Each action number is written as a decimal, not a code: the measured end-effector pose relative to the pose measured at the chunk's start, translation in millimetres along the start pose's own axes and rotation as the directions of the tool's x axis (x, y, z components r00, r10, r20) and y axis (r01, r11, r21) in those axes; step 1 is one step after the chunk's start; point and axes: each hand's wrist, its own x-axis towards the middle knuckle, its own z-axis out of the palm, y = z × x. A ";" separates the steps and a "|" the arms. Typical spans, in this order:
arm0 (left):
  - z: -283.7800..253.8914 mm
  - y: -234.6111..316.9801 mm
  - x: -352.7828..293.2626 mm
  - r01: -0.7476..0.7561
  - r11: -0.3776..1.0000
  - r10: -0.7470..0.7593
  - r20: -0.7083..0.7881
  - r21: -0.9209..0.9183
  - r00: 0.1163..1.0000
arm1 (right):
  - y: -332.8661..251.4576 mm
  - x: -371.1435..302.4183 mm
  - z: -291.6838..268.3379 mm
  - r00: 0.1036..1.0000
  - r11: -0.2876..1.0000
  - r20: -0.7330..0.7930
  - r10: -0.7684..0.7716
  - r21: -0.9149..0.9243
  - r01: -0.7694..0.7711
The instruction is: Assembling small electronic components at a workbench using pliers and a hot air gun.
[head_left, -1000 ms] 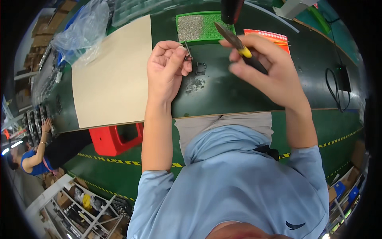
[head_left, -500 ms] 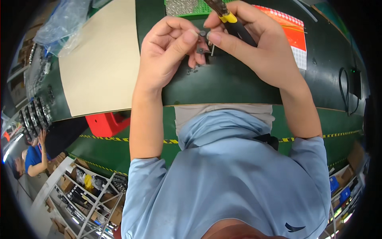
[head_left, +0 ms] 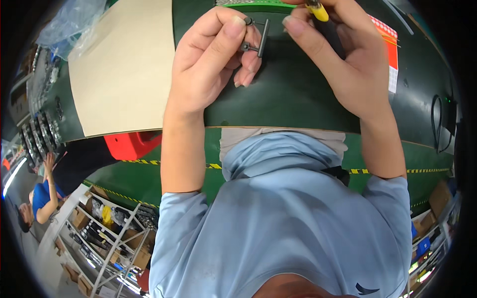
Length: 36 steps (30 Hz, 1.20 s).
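My left hand [head_left: 211,59] pinches a small dark metal part [head_left: 257,37] with a thin bar and short pegs, held up close above the dark green bench [head_left: 298,99]. My right hand [head_left: 348,54] is closed round a screwdriver with a yellow and black handle [head_left: 318,10], its tip hidden near the top edge, right beside the metal part. Both hands are almost touching at the top of the view.
A beige sheet [head_left: 124,74] lies on the bench to the left, with a clear plastic bag [head_left: 69,25] behind it. A red and white card [head_left: 390,49] lies right. A red bin [head_left: 131,144] sits below the bench. Another person [head_left: 39,198] works far left.
Both hands have come nearer to the camera and higher in the view. The screwdriver and the small part have closed in on each other.
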 end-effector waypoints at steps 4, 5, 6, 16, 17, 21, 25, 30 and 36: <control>1.2 -3.4 3.5 -0.080 0.997 0.080 0.010 -0.022 0.997 | 24.9 6.1 -19.6 0.907 0.676 0.103 -0.408 -0.634 0.376; 0.5 -3.8 3.2 -0.106 0.994 0.106 0.003 -0.024 0.994 | 23.1 8.0 -21.2 0.914 0.663 0.139 -0.382 -0.647 0.375; -0.9 -3.1 4.5 -0.144 0.989 0.145 0.014 -0.020 0.989 | 23.9 10.5 -22.6 0.908 0.659 0.146 -0.392 -0.645 0.388; 5.5 -0.6 3.1 -0.188 0.982 0.190 -0.065 0.031 0.980 | 27.6 11.9 -16.1 0.891 0.635 0.260 -0.373 -0.628 0.449; 6.3 1.0 3.2 -0.186 0.982 0.189 -0.069 0.039 0.980 | 26.8 12.4 -15.3 0.887 0.630 0.264 -0.379 -0.628 0.456; 6.9 -0.4 1.8 -0.166 0.984 0.171 -0.106 0.058 0.980 | 30.8 14.7 -16.7 0.885 0.634 0.274 -0.378 -0.620 0.463; 9.1 3.4 1.2 -0.159 0.965 0.176 -0.063 0.210 0.982 | 28.5 13.6 -16.2 0.883 0.632 0.276 -0.379 -0.620 0.465; 7.1 1.3 1.5 -0.153 0.979 0.165 -0.083 0.134 0.983 | 32.7 13.8 -16.3 0.893 0.616 0.272 -0.359 -0.650 0.445; 8.1 2.5 -1.6 -0.127 0.979 0.131 -0.016 0.161 0.991 | 31.0 14.9 -16.1 0.862 0.594 0.295 -0.413 -0.630 0.500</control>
